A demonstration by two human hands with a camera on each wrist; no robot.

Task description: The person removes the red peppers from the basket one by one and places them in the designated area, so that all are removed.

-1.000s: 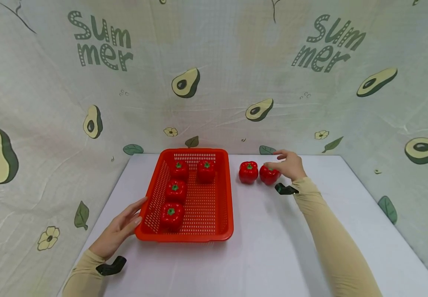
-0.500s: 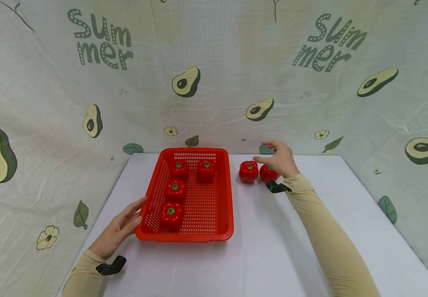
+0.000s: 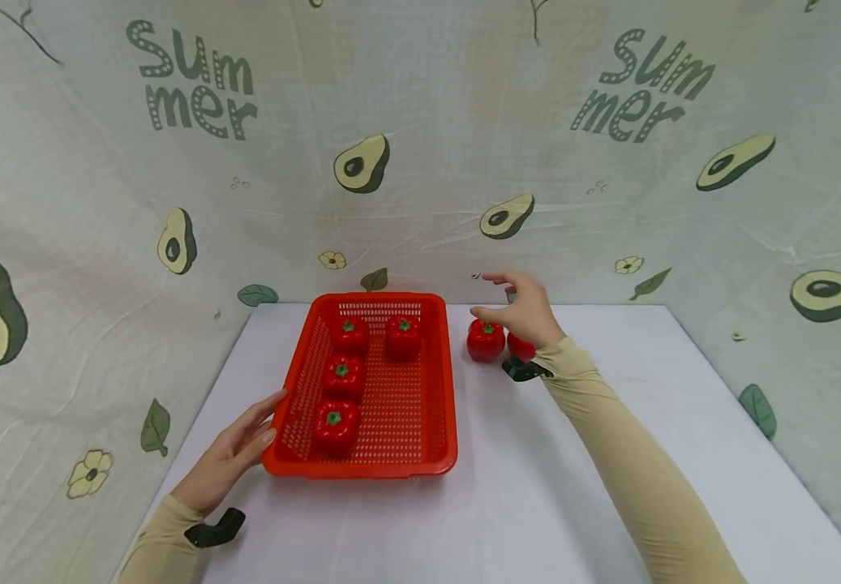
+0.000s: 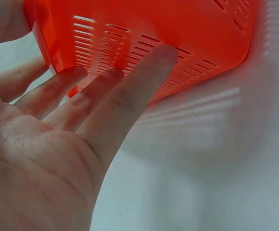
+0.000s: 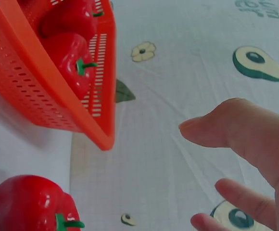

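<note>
My left hand (image 3: 226, 462) holds the near-left corner of a red plastic basket (image 3: 440, 468). In the left wrist view its thumb is at the rim, while the fingers (image 4: 125, 101) lie against the perforated outer wall. Inside the basket are several red bell peppers with green stems, such as the front-left bell pepper (image 3: 336, 426). My right hand (image 3: 525, 312) hovers with thumb and fingers spread and nothing between them. Below its thumb a bell pepper (image 3: 486, 342) stands on the table; another bell pepper (image 3: 520, 349) is partly hidden behind the hand and wrist.
The white table (image 3: 508, 503) extends in front of the basket and to its right. A pale cloth (image 3: 420, 105) printed with avocados hangs behind and along both sides of the table. Each wrist carries a black camera.
My right hand has lifted off the right-hand bell pepper and moved left, over the pepper nearer the basket. The left hand and basket stay in place.
</note>
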